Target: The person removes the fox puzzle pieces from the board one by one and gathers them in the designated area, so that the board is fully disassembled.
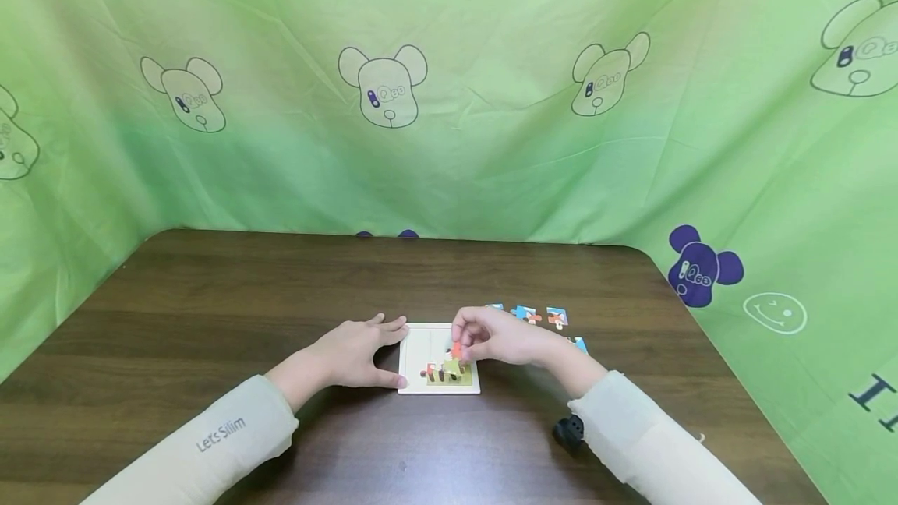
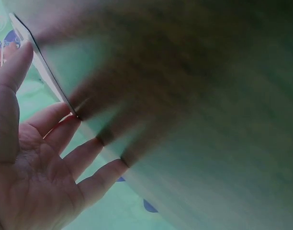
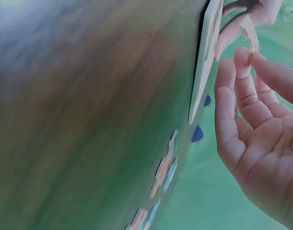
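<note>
A white puzzle frame (image 1: pixel 414 345) lies on the brown table, with several jigsaw pieces (image 1: pixel 442 375) fitted along its lower part. My left hand (image 1: pixel 356 351) rests at the frame's left edge, fingers spread and thumb at the lower corner. In the left wrist view the fingers (image 2: pixel 91 155) look straight, touching the tabletop. Over the right side of the frame, my right hand (image 1: pixel 496 335) pinches a puzzle piece (image 3: pixel 250 33) between thumb and fingertips. That piece shows orange in the head view and is held above the frame; my fingers partly hide it.
Loose puzzle pieces (image 1: pixel 557 317) lie to the right of and beyond the frame, some partly behind the right hand and forearm. A small black object (image 1: pixel 569 432) sits at the right sleeve cuff. Green cloth (image 1: pixel 449 162) printed with bear heads hangs behind the table (image 1: pixel 281 279).
</note>
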A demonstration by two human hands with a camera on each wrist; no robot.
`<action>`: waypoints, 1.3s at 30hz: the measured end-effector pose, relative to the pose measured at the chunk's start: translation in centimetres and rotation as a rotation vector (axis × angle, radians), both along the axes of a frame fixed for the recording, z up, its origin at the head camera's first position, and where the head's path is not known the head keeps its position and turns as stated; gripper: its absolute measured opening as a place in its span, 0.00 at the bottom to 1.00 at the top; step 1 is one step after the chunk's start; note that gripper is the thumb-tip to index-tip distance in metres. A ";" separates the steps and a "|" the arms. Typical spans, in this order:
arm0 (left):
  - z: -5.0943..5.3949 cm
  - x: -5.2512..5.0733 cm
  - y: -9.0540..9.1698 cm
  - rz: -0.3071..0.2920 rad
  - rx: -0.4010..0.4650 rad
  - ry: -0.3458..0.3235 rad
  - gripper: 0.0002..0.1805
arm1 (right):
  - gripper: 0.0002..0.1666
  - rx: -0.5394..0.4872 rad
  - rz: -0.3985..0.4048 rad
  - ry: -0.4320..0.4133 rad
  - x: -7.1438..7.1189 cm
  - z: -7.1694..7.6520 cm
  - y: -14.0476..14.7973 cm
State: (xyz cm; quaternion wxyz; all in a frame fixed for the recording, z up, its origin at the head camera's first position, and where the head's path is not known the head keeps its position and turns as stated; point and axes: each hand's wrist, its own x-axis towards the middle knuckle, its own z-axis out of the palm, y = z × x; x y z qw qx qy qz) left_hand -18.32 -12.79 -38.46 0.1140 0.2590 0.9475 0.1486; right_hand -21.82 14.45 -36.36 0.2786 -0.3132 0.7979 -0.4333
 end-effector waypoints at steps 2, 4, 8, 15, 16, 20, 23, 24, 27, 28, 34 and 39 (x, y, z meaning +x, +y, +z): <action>0.0 0.0 0.0 0.000 -0.002 0.001 0.44 | 0.10 -0.011 -0.009 -0.010 0.0 0.1 0.5; 0.0 0.1 0.0 -0.001 -0.006 0.004 0.44 | 0.10 -0.022 -0.018 -0.016 0.0 0.1 1.1; 0.1 0.1 0.0 -0.011 0.000 0.007 0.44 | 0.10 -0.033 -0.027 -0.006 0.0 0.1 2.4; 0.2 0.1 0.0 -0.008 0.003 0.001 0.44 | 0.11 -0.044 -0.042 -0.003 0.3 0.3 4.3; 0.2 0.1 0.0 -0.006 0.001 0.002 0.44 | 0.11 -0.043 -0.045 -0.003 0.4 0.3 4.5; 0.3 0.1 0.0 0.000 0.004 -0.005 0.44 | 0.11 -0.037 -0.049 0.012 0.5 0.3 5.3; 0.2 0.2 0.0 0.005 0.007 -0.010 0.44 | 0.10 -0.023 -0.043 0.031 0.6 0.2 5.9; 0.2 0.2 0.0 0.005 0.009 -0.011 0.44 | 0.10 -0.021 -0.040 0.034 0.6 0.2 6.1; 0.2 0.2 0.0 0.004 0.010 -0.007 0.44 | 0.10 -0.020 -0.037 0.025 0.8 0.2 6.6; 0.2 0.2 0.0 0.002 0.012 -0.007 0.44 | 0.10 -0.019 -0.036 0.023 0.9 0.2 6.7; 0.1 0.2 0.0 0.004 0.007 -0.005 0.44 | 0.10 0.007 -0.030 0.023 1.2 0.2 7.4; 0.1 0.2 0.0 0.003 0.007 -0.009 0.44 | 0.10 0.024 -0.024 0.038 1.3 0.2 7.6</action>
